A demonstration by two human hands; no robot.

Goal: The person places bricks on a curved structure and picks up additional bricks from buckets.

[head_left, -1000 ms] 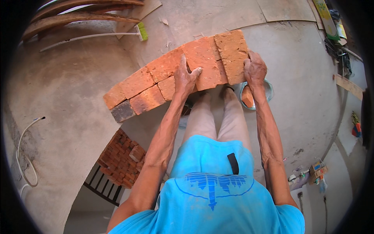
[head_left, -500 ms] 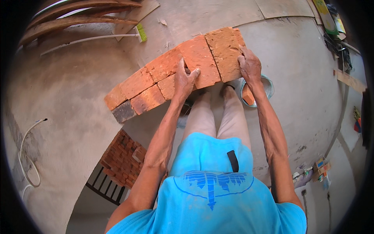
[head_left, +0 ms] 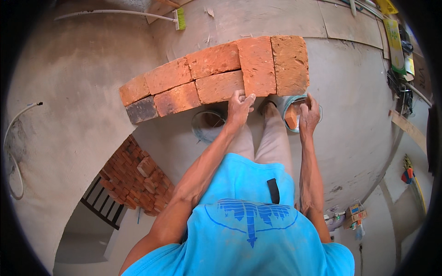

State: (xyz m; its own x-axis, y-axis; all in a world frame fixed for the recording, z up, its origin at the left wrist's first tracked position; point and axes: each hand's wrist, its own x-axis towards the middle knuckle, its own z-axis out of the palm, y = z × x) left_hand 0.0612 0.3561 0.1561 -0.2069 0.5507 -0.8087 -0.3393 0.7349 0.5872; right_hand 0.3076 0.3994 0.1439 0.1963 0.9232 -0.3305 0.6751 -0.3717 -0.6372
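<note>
A curved course of orange bricks [head_left: 214, 87], one darkened at the left end, rests along the edge above my legs. My left hand [head_left: 240, 110] is at its lower edge, fingertips touching or very close to the middle bricks, fingers loosely bent and apart. My right hand [head_left: 309, 115] hangs below the right-end brick, beside a bucket [head_left: 292, 99] with a brick piece [head_left: 291, 117] in it; its fingers are half curled and apart, with no object visible in them. A second bucket [head_left: 202, 126] stands left of my legs, partly hidden by the bricks.
A pale curved masonry surface [head_left: 60, 138] spans the left, with a hose [head_left: 20, 179]. Below it are stacked bricks [head_left: 133, 175] and dark railings [head_left: 103, 200]. A green brush [head_left: 181, 19] lies at the top; boards, tools [head_left: 393, 46] and small cartons [head_left: 354, 214] are at the right.
Both hands have let go of the brick tops and moved down, the left rightward to the lower edge. The right-end brick sits more squarely, and the left bucket has come more into view.
</note>
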